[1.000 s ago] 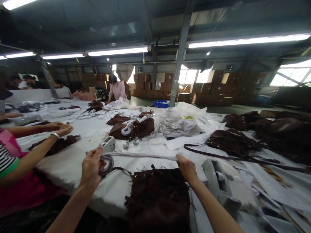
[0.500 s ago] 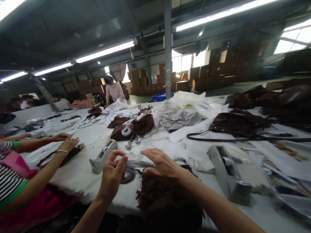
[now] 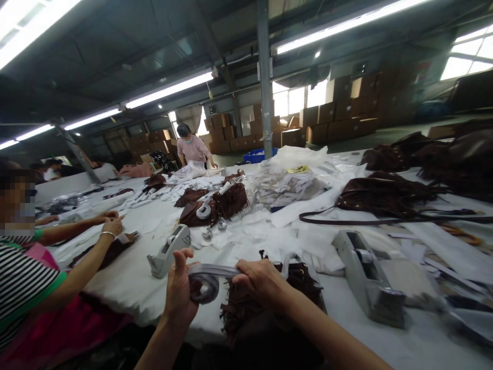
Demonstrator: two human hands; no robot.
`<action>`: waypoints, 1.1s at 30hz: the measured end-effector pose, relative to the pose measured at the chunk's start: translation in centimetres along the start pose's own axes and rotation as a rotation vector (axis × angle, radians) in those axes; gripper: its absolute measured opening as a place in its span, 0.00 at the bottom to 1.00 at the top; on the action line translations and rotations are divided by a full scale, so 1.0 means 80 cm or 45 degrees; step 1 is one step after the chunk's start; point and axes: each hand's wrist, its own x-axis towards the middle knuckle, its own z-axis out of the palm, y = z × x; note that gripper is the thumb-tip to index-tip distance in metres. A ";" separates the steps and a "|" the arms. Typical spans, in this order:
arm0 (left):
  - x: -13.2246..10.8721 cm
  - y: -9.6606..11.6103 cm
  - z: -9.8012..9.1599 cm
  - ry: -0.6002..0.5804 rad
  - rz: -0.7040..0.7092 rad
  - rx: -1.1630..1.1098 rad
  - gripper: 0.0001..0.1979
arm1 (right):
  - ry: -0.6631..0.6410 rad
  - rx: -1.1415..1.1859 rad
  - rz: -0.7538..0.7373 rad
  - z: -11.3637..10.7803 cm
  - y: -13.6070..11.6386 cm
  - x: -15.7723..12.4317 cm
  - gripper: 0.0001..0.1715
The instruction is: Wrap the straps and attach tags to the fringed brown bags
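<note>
Far left: co-worker in striped sleeve, both hands over a dark item on the white-covered table
Next, grey tape dispenser, just beside left hand: thumb raised, coiled part of grey strip held at the fingers, grip partly hidden
Strip spans to right hand, thumb and fingers pinching it
Fringed brown bag below both; grey loop at its top edge
Right: second dispenser, then strapped brown bag behind
</note>
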 end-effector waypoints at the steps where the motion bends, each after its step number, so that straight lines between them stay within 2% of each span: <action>1: 0.000 -0.003 0.006 0.026 -0.022 -0.089 0.27 | 0.024 0.100 0.036 0.008 -0.008 -0.002 0.24; 5: -0.004 -0.028 0.026 0.172 -0.044 -0.357 0.25 | 0.156 0.407 0.185 0.038 -0.039 -0.009 0.23; 7: -0.006 -0.042 0.025 0.205 -0.002 -0.304 0.24 | 0.166 0.349 0.278 0.042 -0.043 -0.013 0.21; 8: -0.005 -0.047 0.021 0.160 0.013 -0.216 0.25 | 0.135 0.259 0.309 0.040 -0.042 -0.016 0.19; 10: -0.003 -0.048 0.009 -0.066 0.010 0.055 0.27 | 0.013 0.010 0.293 0.034 -0.036 -0.020 0.14; 12: 0.000 -0.039 -0.002 -0.375 -0.018 0.389 0.28 | -0.119 -0.200 0.203 0.026 -0.030 -0.022 0.12; 14: 0.002 -0.025 -0.007 -0.613 -0.015 0.685 0.24 | -0.189 -0.275 0.094 0.017 -0.026 -0.018 0.11; 16: 0.003 -0.013 -0.004 -0.726 0.017 0.858 0.20 | -0.159 -0.234 0.042 0.007 -0.023 -0.010 0.12; 17: 0.004 -0.010 0.000 -0.734 0.029 0.877 0.19 | -0.126 -0.190 0.041 0.002 -0.020 -0.006 0.13; 19: 0.005 -0.008 0.011 -0.640 0.053 0.745 0.18 | -0.065 -0.080 0.110 -0.006 -0.013 0.002 0.18; 21: 0.007 -0.012 0.023 -0.422 0.081 0.437 0.19 | -0.058 0.077 0.218 -0.007 -0.004 0.004 0.21; 23: 0.009 -0.021 0.033 -0.184 0.088 0.117 0.22 | -0.066 0.303 0.285 0.000 0.003 0.000 0.20; 25: 0.010 -0.033 0.040 -0.038 0.041 -0.109 0.23 | -0.009 0.516 0.313 0.015 0.005 -0.007 0.21; 27: 0.010 -0.047 0.044 0.011 -0.018 -0.255 0.23 | 0.099 0.623 0.346 0.030 0.004 -0.013 0.22; 29: 0.009 -0.061 0.045 0.020 -0.049 -0.347 0.21 | 0.170 0.611 0.385 0.039 0.001 -0.017 0.22; 33: 0.009 -0.082 0.042 0.026 -0.028 -0.383 0.20 | 0.181 0.440 0.426 0.034 0.003 -0.017 0.18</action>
